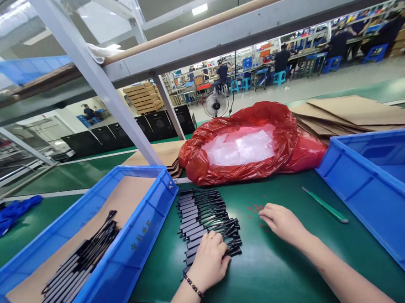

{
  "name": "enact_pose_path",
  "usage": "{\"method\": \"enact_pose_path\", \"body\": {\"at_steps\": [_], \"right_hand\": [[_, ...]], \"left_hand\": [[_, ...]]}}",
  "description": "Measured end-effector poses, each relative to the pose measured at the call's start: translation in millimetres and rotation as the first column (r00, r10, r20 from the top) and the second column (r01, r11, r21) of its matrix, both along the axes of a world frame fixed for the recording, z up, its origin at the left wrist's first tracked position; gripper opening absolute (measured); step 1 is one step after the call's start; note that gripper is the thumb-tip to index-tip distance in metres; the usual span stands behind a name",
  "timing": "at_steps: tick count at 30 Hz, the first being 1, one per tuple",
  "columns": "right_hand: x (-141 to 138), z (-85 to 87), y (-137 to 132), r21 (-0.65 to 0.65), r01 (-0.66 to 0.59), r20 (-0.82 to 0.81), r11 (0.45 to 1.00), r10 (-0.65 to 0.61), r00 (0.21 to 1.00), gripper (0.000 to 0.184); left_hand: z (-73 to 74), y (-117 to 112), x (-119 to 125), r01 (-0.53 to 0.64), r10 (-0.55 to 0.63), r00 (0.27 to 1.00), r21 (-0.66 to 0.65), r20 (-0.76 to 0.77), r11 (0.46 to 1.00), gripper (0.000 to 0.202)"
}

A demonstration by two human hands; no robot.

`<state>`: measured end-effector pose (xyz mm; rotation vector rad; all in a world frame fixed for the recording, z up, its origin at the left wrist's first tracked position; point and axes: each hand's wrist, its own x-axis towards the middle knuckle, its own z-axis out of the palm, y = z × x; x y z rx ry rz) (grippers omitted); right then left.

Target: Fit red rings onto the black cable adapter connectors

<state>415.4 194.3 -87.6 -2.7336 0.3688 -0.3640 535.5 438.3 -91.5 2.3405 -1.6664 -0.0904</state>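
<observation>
A row of black box-shaped adapters with short cables (198,215) lies side by side on the green table (249,278). My left hand (211,257), with a ring and a beaded bracelet, is at the near end of this row, its fingers curled down over an adapter; their tips are partly hidden. Right of the row, several tiny red rings (256,208) are scattered on the table. My right hand (282,222) is closed in a pinch right beside them, low over the surface. Whatever sits between its fingertips is too small to make out.
At left, a blue bin (150,212) holds cardboard and more black cabled adapters (82,263). Another blue bin (368,193) stands at right, near a green cutter knife (325,205). Behind are a red plastic bag (286,124) of clear pouches and cardboard sheets (366,111).
</observation>
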Motion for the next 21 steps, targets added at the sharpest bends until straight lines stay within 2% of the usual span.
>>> {"method": "enact_pose_path", "body": {"at_steps": [4,8,11,15,21], "right_hand": [[-5.7,-8.9,3.9,0.012,-0.033,-0.065,0.999,0.034,0.997,0.029],[-8.6,-19.9,2.1,0.048,0.018,-0.067,0.999,-0.014,0.998,0.03],[-9.5,-25.1,2.8,0.068,0.024,-0.084,0.997,-0.018,0.996,0.027],[-11.6,-22.5,6.1,0.07,0.032,-0.169,0.997,-0.02,0.985,0.022],[-13.5,-12.3,7.2,0.084,0.027,-0.29,0.996,-0.001,0.957,0.02]], "left_hand": [[-0.5,-0.3,2.0,0.085,-0.086,0.996,0.004,0.038,0.996,0.006],[-2.9,-1.6,2.5,0.124,-0.124,0.992,-0.051,0.012,0.991,0.009],[-2.6,-4.1,1.8,0.147,-0.146,0.989,0.007,-0.011,0.989,0.01],[1.5,-8.6,3.3,0.152,-0.146,0.985,0.063,-0.096,0.986,0.013],[3.4,-15.8,8.2,0.148,-0.128,0.952,0.05,-0.277,0.988,0.041]]}}
